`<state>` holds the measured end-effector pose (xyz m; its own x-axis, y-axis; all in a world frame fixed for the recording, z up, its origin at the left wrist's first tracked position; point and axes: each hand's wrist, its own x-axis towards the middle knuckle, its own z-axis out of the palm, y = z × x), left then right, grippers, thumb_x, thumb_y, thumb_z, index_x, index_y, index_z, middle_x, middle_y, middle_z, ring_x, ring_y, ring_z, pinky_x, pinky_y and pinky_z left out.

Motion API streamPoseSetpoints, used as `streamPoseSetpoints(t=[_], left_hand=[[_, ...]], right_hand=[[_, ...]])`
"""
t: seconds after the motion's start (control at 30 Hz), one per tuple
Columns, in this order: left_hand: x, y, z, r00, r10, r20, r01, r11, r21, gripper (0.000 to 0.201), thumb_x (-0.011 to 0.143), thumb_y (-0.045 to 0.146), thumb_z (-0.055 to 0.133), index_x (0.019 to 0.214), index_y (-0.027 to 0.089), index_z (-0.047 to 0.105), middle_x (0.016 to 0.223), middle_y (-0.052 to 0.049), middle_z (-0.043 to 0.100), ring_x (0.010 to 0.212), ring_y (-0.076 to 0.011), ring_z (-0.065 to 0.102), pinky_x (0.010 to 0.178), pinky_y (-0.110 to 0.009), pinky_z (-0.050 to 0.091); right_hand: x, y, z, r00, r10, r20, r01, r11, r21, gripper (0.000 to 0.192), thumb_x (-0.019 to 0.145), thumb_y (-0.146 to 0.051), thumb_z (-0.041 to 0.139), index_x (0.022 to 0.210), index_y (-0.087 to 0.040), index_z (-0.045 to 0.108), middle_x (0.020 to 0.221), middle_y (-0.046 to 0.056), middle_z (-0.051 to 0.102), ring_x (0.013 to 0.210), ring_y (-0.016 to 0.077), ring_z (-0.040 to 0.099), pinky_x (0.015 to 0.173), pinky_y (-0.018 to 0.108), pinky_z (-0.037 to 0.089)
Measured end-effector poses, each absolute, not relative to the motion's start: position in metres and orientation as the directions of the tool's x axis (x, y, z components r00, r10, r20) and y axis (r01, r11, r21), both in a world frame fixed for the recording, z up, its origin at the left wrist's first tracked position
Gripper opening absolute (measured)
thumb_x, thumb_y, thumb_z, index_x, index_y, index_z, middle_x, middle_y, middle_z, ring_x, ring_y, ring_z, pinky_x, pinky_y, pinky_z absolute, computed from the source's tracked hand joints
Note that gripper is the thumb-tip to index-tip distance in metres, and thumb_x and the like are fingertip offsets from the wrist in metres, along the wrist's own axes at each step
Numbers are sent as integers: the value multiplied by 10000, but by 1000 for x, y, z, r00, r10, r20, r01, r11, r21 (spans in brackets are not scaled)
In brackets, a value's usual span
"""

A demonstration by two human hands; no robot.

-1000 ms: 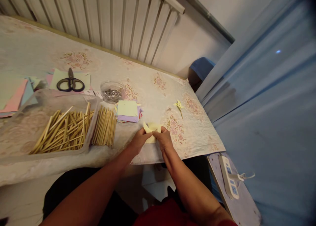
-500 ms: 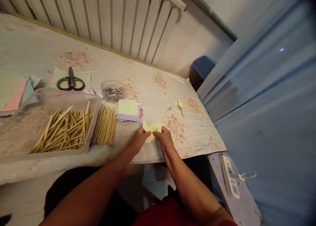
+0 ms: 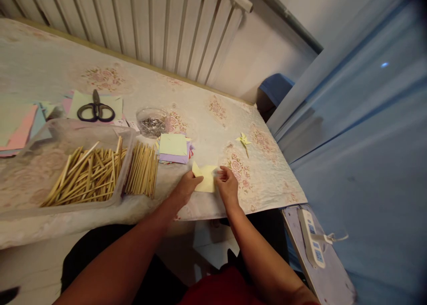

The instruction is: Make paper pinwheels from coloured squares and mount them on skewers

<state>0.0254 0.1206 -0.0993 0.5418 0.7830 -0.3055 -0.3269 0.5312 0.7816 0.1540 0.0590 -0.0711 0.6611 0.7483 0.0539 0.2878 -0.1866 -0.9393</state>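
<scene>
The left hand (image 3: 184,190) pins the near left corner of a pale yellow paper square (image 3: 204,179) flat on the bench (image 3: 213,131), fingers closed down on its edge, seemingly to keep the sheet from sliding. The right hand (image 3: 227,185) sits at the sheet's right edge, fingertips pinched together on something small there; it is blurred, so I cannot tell whether they grip the paper's corner or another bit. The paper lies close to the bench's near edge, between the two hands. It is soft yellow, roughly square, with its far left corner lifted into a small point, as if cut or folded.

Just beyond it rests a stack of coloured paper squares (image 3: 173,148), green on top and purple beneath. To the left, a row of wooden sticks (image 3: 142,170) lies beside a clear tray (image 3: 63,134) holding more of them. Behind stand a small glass bowl of metal pins (image 3: 152,123) and black scissors (image 3: 96,111) on loose sheets. A finished yellow pinwheel (image 3: 243,140) lies farther right, well apart from the hands.
</scene>
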Motion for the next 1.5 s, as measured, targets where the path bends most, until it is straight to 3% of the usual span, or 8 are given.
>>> streamPoseSetpoints(t=[0.13,0.23,0.43,0.73,0.97,1.07,1.27,1.5], left_hand=[[24,122,-97,553,774,-308,-343,549,762,376,597,231,718,947,118,636,811,-67,708,713,-198,646,675,-303,476],[22,122,-94,581,749,-318,-343,579,740,369,597,234,718,942,131,638,797,-55,698,698,-193,638,661,-301,475],[21,123,-97,608,725,-324,-322,598,734,350,593,245,717,914,139,627,790,-53,686,682,-177,616,648,-288,471],[21,124,-99,646,700,-304,-301,600,741,271,605,246,706,842,147,621,767,-52,670,667,-170,597,628,-275,457],[22,122,-101,662,708,-245,-301,551,779,301,604,258,711,869,127,653,778,-51,683,675,-167,600,611,-255,447],[21,122,-98,660,703,-263,-260,543,799,303,606,282,714,859,126,653,769,-48,677,640,-156,585,568,-246,436],[21,121,-95,656,709,-259,-242,523,817,259,599,280,700,810,136,656,723,-29,666,595,-139,549,547,-240,412],[22,121,-94,673,699,-240,-231,508,830,253,616,258,664,831,126,649,663,-8,639,561,-125,527,545,-228,383]], right_hand=[[159,44,-65,400,862,311,596,13,-803,251,756,-201,579,986,-226,677,924,53,622,814,179,546,763,311,453],[163,35,-62,220,923,315,623,116,-774,213,806,-204,566,966,-245,699,854,38,618,779,174,547,742,303,447],[168,29,-60,93,959,269,615,157,-773,269,815,-188,560,1031,-269,699,861,30,608,757,163,546,735,298,442],[166,27,-60,46,965,257,636,170,-752,316,848,-186,510,1083,-287,695,800,32,579,774,176,547,722,295,443],[163,30,-59,89,972,216,603,120,-789,231,824,-204,534,925,-264,733,824,32,644,778,178,570,728,290,433],[161,30,-62,154,978,143,531,40,-847,196,812,-238,551,880,-252,733,813,27,662,687,164,559,660,277,434],[154,29,-61,207,975,-82,296,-142,-944,164,790,-337,595,826,-231,715,569,-32,575,430,103,440,481,243,358],[148,31,-60,232,966,-114,232,-169,-958,180,799,-365,588,734,-203,631,516,-56,566,355,74,428,402,211,316]])
